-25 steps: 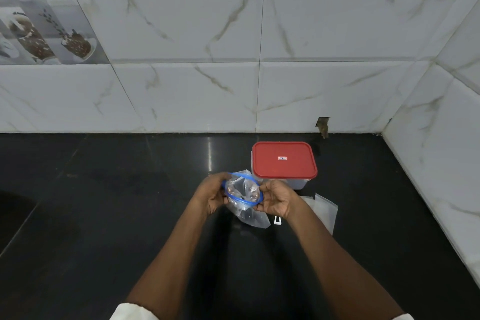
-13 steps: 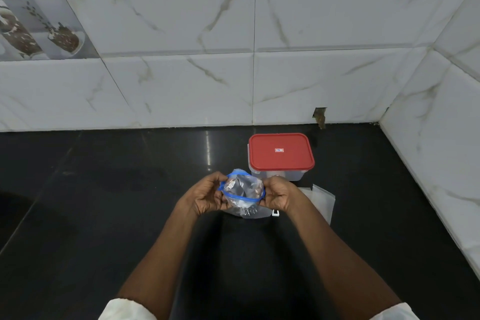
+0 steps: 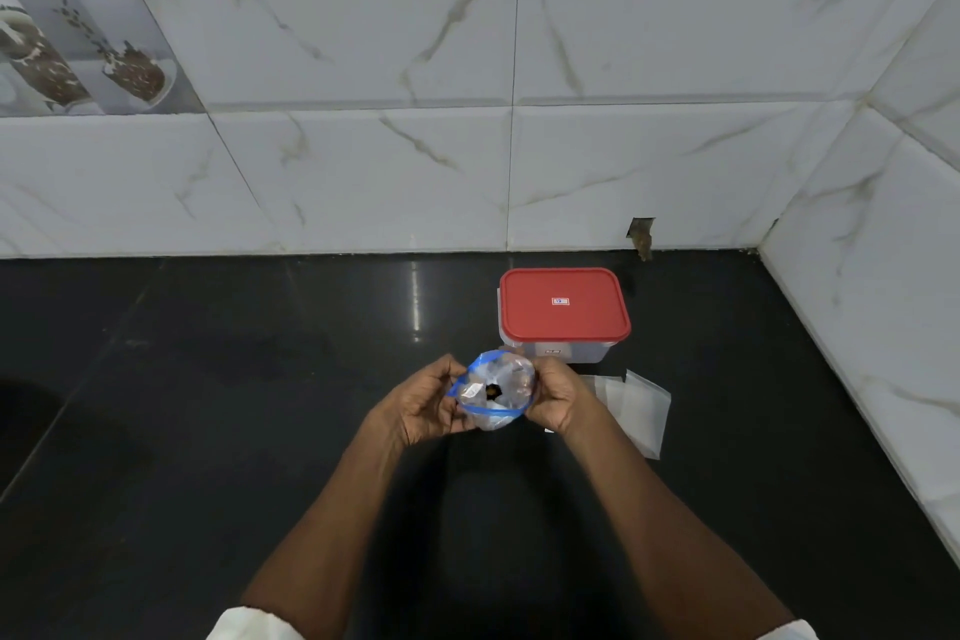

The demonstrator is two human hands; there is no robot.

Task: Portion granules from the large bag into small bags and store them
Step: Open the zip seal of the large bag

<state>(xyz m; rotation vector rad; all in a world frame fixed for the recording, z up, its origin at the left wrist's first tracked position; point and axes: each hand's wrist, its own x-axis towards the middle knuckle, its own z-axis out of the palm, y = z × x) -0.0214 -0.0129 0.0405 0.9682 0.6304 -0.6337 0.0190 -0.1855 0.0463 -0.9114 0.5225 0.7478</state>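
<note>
Head view: left hand [image 3: 423,405] and right hand [image 3: 553,398], fingers curled, each pinch a side of the bag [image 3: 496,392], holding its blue-rimmed mouth open above the counter [image 3: 208,405]

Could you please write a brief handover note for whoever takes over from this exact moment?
Left hand: pinches the left rim of the blue-zip bag, held over the counter.
Right hand: pinches the right rim; the mouth is open.
Red-lidded container: closed, just behind the hands.
Flat clear bags: on the counter, right of the right hand.
Done: bag opened; contents unclear.
Left: probably portioning, sealing, storing in the container.
</note>
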